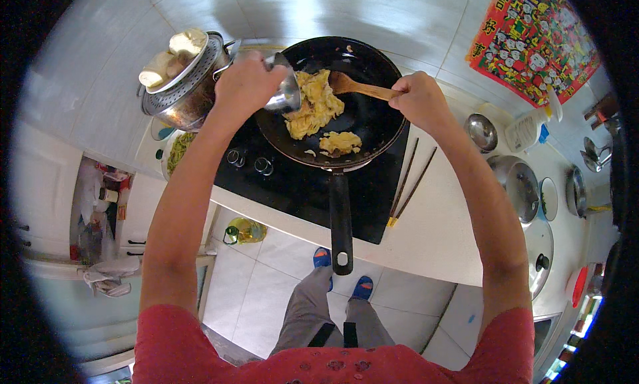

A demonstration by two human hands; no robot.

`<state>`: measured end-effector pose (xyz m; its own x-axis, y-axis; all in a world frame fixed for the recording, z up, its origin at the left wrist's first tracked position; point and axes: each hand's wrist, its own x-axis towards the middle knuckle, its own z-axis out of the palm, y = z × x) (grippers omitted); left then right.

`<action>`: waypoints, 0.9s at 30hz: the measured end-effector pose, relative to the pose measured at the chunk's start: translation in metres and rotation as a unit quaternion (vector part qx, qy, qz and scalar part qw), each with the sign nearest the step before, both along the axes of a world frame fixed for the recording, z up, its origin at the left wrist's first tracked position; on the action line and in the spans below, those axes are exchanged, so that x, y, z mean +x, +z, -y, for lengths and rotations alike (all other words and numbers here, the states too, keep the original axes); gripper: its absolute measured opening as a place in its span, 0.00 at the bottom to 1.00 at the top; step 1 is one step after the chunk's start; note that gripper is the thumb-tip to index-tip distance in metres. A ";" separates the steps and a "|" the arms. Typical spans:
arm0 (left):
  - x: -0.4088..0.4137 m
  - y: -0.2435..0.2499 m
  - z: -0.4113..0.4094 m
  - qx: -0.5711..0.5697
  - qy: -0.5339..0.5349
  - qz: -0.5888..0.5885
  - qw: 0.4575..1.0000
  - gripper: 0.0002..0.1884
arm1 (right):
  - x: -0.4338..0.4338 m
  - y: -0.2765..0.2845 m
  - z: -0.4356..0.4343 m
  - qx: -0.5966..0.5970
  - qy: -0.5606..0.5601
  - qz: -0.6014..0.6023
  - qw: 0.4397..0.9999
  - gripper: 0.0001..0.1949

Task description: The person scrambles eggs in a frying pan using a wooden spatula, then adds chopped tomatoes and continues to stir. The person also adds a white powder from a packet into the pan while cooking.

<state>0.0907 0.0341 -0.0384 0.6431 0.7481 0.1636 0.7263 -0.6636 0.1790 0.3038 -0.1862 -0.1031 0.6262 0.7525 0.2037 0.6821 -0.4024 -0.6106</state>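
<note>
My left hand (249, 82) grips a metal bowl (285, 87), tilted over the left side of a black frying pan (369, 114). In my right hand (422, 102) is the handle of a wooden spatula (362, 87), whose blade touches the cooked egg. A large piece of scrambled egg (314, 107) lies in the pan beside the bowl, with a smaller piece (341, 143) below it. The pan stands on a black cooktop (294, 184), its handle (341, 219) pointing towards me. The bowl's inside is mostly hidden.
Left of the cooktop stand a steamer pot (184, 102) topped by a plate of buns (187, 42) and a dish of green shredded food (180, 152). Chopsticks (412, 179) lie right of the pan. Farther right are a ladle (480, 133), a metal bowl (514, 184), a spray bottle (526, 129) and a glass lid (541, 279).
</note>
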 end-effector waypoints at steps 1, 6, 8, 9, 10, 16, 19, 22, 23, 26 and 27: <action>0.012 -0.007 -0.004 0.000 -0.005 -0.018 1.000 0.30 | 0.001 -0.001 0.000 0.006 0.007 0.005 1.000 0.07; 0.048 -0.029 0.003 0.055 -0.050 -0.089 0.993 0.29 | 0.000 0.002 -0.005 -0.008 0.017 -0.083 0.996 0.08; 0.054 -0.032 0.006 0.090 -0.082 -0.088 0.989 0.29 | 0.001 -0.001 -0.007 0.003 0.031 -0.091 0.995 0.08; 0.058 -0.032 0.009 0.089 -0.092 -0.090 0.988 0.29 | 0.001 -0.002 -0.008 0.006 0.038 -0.094 0.995 0.07; 0.061 -0.031 0.011 0.089 -0.100 -0.092 0.987 0.29 | 0.002 -0.002 -0.009 0.009 0.045 -0.097 0.994 0.07; 0.050 -0.032 0.005 -0.024 -0.036 -0.037 0.998 0.28 | -0.032 0.021 0.020 0.036 0.012 -0.089 0.995 0.06; 0.028 -0.042 0.002 -0.117 -0.031 0.101 0.988 0.28 | -0.061 0.025 0.039 0.093 0.012 0.112 0.989 0.05; 0.009 -0.057 0.003 -0.194 -0.013 0.234 0.953 0.26 | -0.081 0.042 0.057 0.086 0.028 0.159 0.983 0.08; 0.002 -0.062 0.006 -0.250 0.006 0.280 0.927 0.25 | -0.085 0.046 0.060 0.088 0.038 0.161 0.982 0.09; -0.007 -0.052 0.042 -0.377 0.033 0.381 0.844 0.21 | -0.091 0.058 0.072 0.078 0.051 0.176 0.980 0.12; -0.011 -0.055 0.043 -0.383 0.038 0.390 0.836 0.21 | -0.096 0.061 0.073 0.072 0.056 0.182 0.979 0.13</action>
